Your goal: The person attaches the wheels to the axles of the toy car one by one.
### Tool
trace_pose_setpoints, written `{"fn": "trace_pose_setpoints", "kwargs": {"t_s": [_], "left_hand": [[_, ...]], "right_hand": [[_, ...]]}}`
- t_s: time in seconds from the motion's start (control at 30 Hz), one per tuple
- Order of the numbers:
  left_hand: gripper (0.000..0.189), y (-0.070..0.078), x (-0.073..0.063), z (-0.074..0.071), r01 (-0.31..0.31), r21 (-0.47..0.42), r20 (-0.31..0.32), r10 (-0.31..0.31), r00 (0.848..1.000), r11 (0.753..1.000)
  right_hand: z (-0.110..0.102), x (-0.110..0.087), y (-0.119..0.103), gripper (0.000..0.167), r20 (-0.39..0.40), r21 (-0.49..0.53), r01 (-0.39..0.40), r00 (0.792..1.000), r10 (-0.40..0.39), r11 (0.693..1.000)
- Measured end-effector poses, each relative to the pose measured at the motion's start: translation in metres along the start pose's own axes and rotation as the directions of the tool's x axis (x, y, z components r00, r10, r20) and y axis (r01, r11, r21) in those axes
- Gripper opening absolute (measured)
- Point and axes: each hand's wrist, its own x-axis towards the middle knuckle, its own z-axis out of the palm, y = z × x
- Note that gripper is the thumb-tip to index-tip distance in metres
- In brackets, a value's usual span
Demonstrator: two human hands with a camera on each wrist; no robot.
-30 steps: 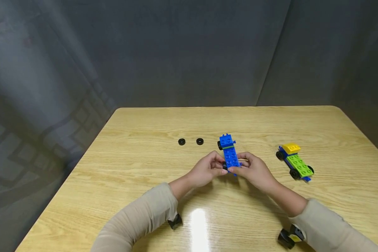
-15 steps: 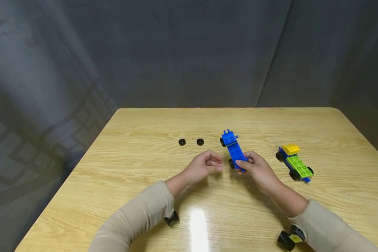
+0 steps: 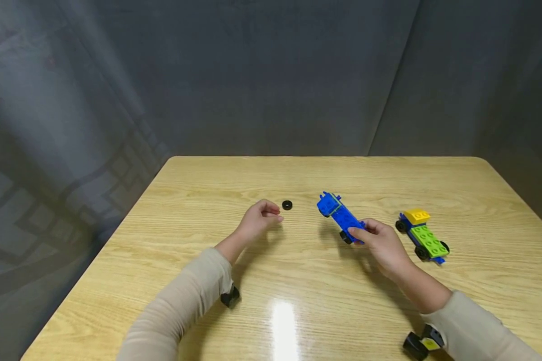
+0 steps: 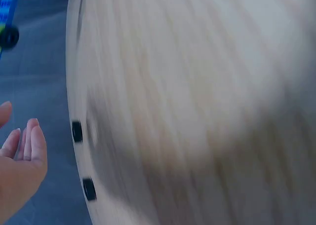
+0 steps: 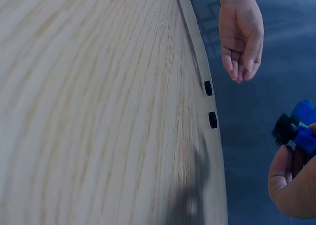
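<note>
My right hand [image 3: 385, 246] grips the rear end of a blue toy car [image 3: 345, 219], thumb on top, holding it above the table with its front pointing up and left. Black wheels show along the car's left side. Over the table to the left, my left hand [image 3: 258, 220] holds nothing, its fingers loosely bent. Just beyond those fingertips lies a small black wheel [image 3: 287, 205]. A second loose wheel, hidden behind the left hand in the head view, shows in the right wrist view, where both the upper wheel [image 5: 208, 88] and the lower wheel [image 5: 213, 120] rest on the table.
At the right stands another toy car [image 3: 426, 238] with a lime green plate, a yellow sloped brick and black wheels. The wooden table [image 3: 198, 175] ends at a grey curtain [image 3: 271, 75] behind it. A wrist camera [image 3: 422, 342] hangs under the right sleeve.
My left hand has let go of the blue car and moved left toward the loose wheels. My right hand has carried the car slightly right and tilted its front end left.
</note>
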Motion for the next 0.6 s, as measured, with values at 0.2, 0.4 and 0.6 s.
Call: {"fn": "trace_pose_setpoints", "kwargs": {"t_s": [0.2, 0.4, 0.6], "left_hand": [[0.025, -0.007, 0.009, -0.015, 0.011, 0.07, -0.075, -0.006, 0.997, 0.998], [0.027, -0.012, 0.016, -0.028, 0.043, 0.126, -0.098, -0.031, 0.995, 0.991], [0.029, -0.018, 0.024, -0.038, 0.07, 0.222, -0.091, -0.051, 0.995, 0.973]], "right_hand": [[-0.001, -0.002, -0.003, 0.015, 0.019, -0.009, 0.005, 1.0, -0.005, 1.0], [-0.001, -0.003, -0.005, 0.017, 0.019, -0.025, 0.0, 1.0, 0.0, 1.0], [-0.004, -0.002, -0.003, 0.014, 0.066, 0.022, 0.015, 0.998, -0.016, 1.0]]}}
